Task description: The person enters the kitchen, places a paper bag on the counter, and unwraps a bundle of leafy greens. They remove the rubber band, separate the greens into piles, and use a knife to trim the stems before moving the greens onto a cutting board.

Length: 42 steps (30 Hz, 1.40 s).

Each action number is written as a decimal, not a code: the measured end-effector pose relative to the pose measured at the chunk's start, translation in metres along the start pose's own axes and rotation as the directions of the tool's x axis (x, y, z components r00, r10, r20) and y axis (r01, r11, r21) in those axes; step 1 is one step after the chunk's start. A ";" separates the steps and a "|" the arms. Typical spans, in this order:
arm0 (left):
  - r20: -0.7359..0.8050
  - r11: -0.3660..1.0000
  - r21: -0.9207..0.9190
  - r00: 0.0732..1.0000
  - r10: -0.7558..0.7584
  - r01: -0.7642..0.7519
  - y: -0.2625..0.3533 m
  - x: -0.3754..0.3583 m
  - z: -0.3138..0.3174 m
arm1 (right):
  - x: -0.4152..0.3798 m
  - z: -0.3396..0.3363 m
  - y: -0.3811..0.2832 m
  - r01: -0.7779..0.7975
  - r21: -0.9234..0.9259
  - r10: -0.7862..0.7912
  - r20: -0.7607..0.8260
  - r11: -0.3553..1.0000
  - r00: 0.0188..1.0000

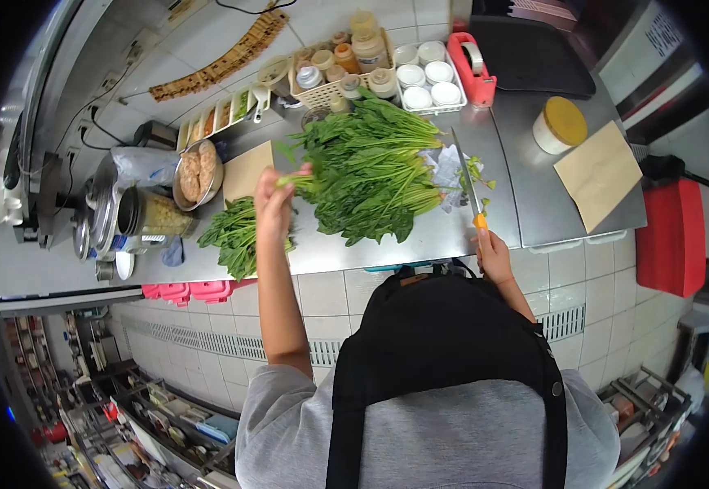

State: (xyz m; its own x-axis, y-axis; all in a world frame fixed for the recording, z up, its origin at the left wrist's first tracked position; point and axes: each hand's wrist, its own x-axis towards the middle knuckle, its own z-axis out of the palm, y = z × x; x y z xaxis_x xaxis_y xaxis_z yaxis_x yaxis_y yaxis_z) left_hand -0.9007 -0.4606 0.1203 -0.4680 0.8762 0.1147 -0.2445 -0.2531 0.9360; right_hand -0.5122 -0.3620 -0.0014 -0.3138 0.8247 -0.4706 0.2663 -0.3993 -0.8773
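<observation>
My left hand (pixel 273 200) is closed around the pale stem end of a few green leaves, above the gap between two heaps of leafy greens. The large heap (pixel 371 163) lies at the middle of the steel counter with its stems toward the right. A smaller bunch (pixel 238 236) rests at the left, partly behind my left forearm. My right hand (pixel 494 254) grips the orange handle of a long knife (pixel 466 173), whose blade points away toward the back. Beside the blade are a crumpled whitish cloth (pixel 450 175) and cut stem ends (pixel 478 169).
Behind the greens stand a basket of bottles (pixel 315 96), a tray of white-lidded jars (pixel 444 107) and a red tape dispenser (pixel 478 85). At right are a yellow-lidded tub (pixel 560 125) and brown board (pixel 598 175). A metal bowl (pixel 216 181) and glass jars sit left.
</observation>
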 end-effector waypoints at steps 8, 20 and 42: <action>0.380 0.819 0.530 0.802 -0.462 0.221 -0.129 0.066 0.131 | -0.009 -0.001 0.005 0.135 -0.083 -0.141 -0.059 0.987 0.988; 0.521 0.322 0.846 0.784 -0.337 -0.424 -0.189 0.055 0.175 | -0.018 -0.008 0.006 0.171 -0.300 -0.199 -0.067 0.939 0.978; -0.058 0.254 0.967 0.947 0.317 -0.025 0.122 0.009 -0.098 | 0.020 -0.001 0.011 -0.093 0.028 0.094 -0.052 0.995 0.994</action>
State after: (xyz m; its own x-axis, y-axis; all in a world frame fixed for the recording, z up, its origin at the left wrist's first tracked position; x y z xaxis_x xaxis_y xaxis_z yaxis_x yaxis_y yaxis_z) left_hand -1.0174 -0.5236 0.2026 -0.5702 0.7254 0.3856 0.7709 0.3102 0.5563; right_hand -0.5143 -0.3497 -0.0200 -0.2392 0.8033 -0.5455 0.2682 -0.4852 -0.8322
